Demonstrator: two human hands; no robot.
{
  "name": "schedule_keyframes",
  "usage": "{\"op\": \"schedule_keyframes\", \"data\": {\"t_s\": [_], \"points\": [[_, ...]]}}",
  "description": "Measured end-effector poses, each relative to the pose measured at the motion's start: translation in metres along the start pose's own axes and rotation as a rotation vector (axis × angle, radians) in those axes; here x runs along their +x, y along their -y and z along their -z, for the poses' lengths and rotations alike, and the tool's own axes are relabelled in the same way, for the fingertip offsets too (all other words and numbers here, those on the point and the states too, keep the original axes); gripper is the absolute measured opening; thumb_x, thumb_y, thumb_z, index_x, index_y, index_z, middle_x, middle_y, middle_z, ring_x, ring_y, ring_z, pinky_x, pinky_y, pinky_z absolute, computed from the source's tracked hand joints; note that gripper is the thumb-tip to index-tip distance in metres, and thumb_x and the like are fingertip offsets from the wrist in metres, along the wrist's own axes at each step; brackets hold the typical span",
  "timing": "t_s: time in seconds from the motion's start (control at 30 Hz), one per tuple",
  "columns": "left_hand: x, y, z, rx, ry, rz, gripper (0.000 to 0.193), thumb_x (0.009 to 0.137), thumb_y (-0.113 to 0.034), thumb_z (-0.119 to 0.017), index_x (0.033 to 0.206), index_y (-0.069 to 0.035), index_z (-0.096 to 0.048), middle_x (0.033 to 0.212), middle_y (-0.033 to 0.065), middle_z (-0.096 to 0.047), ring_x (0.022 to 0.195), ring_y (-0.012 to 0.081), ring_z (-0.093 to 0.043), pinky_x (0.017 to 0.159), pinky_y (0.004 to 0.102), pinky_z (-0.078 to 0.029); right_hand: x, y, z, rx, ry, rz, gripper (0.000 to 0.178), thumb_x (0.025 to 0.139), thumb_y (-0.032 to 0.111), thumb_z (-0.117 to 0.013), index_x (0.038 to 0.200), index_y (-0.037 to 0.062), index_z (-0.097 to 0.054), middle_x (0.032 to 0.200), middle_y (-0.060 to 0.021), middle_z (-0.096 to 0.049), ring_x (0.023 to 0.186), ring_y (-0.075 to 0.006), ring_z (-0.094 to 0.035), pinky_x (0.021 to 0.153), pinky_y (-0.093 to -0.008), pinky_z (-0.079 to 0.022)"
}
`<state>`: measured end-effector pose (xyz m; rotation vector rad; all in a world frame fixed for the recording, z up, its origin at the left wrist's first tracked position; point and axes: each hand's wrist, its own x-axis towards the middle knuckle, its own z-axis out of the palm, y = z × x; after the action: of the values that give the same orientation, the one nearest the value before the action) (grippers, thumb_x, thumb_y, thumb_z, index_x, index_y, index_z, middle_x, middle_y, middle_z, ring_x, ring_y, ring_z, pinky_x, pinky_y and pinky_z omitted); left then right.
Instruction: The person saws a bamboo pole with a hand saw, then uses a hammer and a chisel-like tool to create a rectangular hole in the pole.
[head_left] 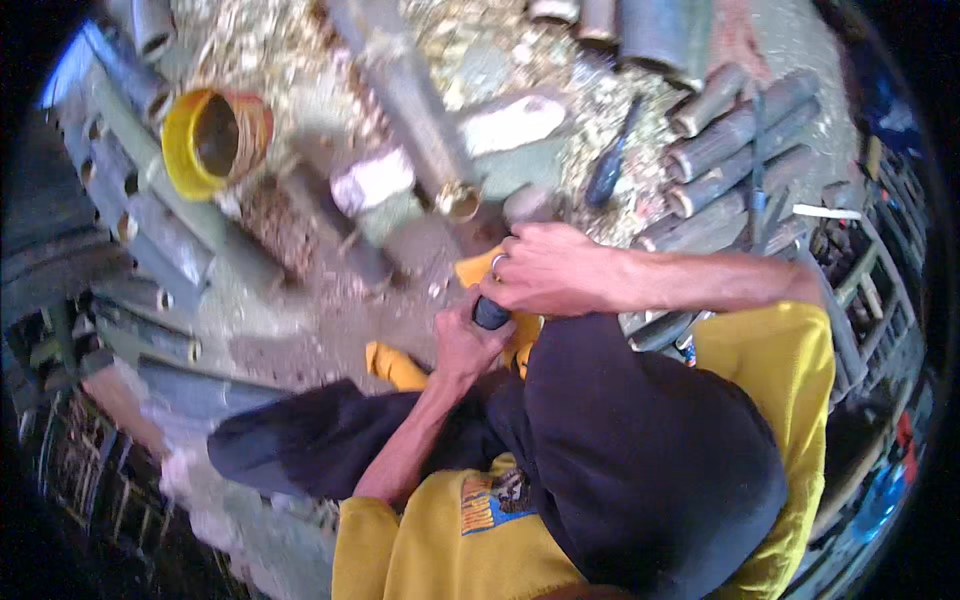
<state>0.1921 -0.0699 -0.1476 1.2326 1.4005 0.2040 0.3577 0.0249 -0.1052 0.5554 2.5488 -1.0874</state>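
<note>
A short dark cylindrical thing sits between my hands, close in front of my lap. My left hand is closed round it from the left. My right hand reaches across from the right, its fingers closed over the upper part. Most of the thing is hidden, so its kind does not show. Orange-yellow pieces lie beside and under my hands. Just beyond them, the open end of a long bamboo pole points toward me, next to a pale, light-topped block.
A yellow bucket lies tipped at the left, near several bamboo lengths. Cut bamboo tubes are stacked at the right. A dark-handled tool rests on wood shavings. At the far right stands a slatted rack.
</note>
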Motion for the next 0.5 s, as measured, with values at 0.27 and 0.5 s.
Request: {"op": "schedule_keyframes", "data": {"t_s": [0.27, 0.5], "points": [[0.069, -0.085, -0.035, 0.011, 0.11, -0.603, 0.048, 0.063, -0.018, -0.073, 0.103, -0.002, -0.051, 0.11, 0.0173, -0.056, 0.095, 0.0245, -0.056, 0.081, 0.0373, -0.044, -0.069, 0.011, -0.019, 1.085, -1.417, -0.574, 0.061, 0.077, 0.027, -0.068, 0.126, 0.0021, -0.042, 0.101, -0.0145, -0.055, 0.094, -0.0204, -0.054, 0.084, -0.0336, -0.043], [0.054, 0.034, 0.041, 0.003, -0.579, -0.103, 0.063, 0.066, -0.017, -0.073, 0.118, 0.001, -0.043, 0.118, 0.0161, -0.044, 0.107, 0.0286, -0.042, 0.095, 0.038, -0.033, -0.162, -0.068, -0.139, 0.048, -1.242, -1.364, 0.055, 0.078, 0.022, -0.061, 0.125, 0.0023, -0.042, 0.109, -0.0233, -0.056, 0.097, -0.0399, -0.055, 0.084, -0.0446, -0.043]]}}
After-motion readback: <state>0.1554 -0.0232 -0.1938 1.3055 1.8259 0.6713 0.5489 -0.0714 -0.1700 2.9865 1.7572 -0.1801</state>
